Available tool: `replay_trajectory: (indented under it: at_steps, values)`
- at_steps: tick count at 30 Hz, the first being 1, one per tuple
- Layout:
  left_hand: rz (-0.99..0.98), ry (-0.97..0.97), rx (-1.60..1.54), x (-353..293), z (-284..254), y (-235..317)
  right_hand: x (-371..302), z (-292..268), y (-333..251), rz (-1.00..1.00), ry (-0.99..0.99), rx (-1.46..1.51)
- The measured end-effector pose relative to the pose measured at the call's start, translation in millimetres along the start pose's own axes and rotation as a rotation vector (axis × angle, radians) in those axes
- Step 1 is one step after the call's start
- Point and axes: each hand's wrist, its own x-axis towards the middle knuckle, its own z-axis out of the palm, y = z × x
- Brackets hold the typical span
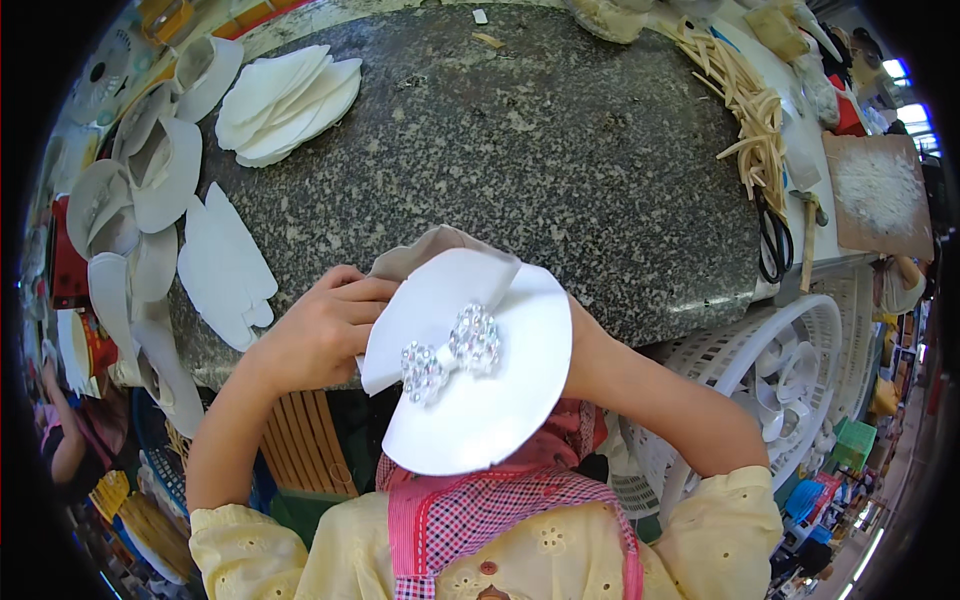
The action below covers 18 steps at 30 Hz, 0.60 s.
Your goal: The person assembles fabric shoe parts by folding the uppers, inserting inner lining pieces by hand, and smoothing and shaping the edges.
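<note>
A white slipper upper (500,400) with a sparkling rhinestone bow is held up in front of me, over the near edge of the dark speckled stone table (520,150). Its grey-beige underside shows at the folded top. My left hand (325,335) is closed on the upper's left edge, with the fingers curled behind it. My right forearm reaches in from the right, but the upper covers the right hand, so its fingers do not show. Left of my left hand lie flat white sole-shaped sheets (225,265). Beyond them is a fanned pile of white insoles (290,105).
Curved white uppers (165,180) line the left edge. At the right lie beige strips (755,130), black-handled scissors (775,245) and a hammer (809,245). A white plastic basket (700,355) with white pieces stands below the right edge. Another person's arm (68,440) shows at far left.
</note>
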Motion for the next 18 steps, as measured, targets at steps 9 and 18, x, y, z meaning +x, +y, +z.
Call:
replay_trajectory:
  at_steps: [9,18]
  values:
    - [0.315,0.62,0.376,-18,45,103,11,0,-9,-0.211,0.197,-0.141]
    - [-0.219,0.43,0.928,-13,67,81,11,-18,-36,-0.214,-0.002,-0.598]
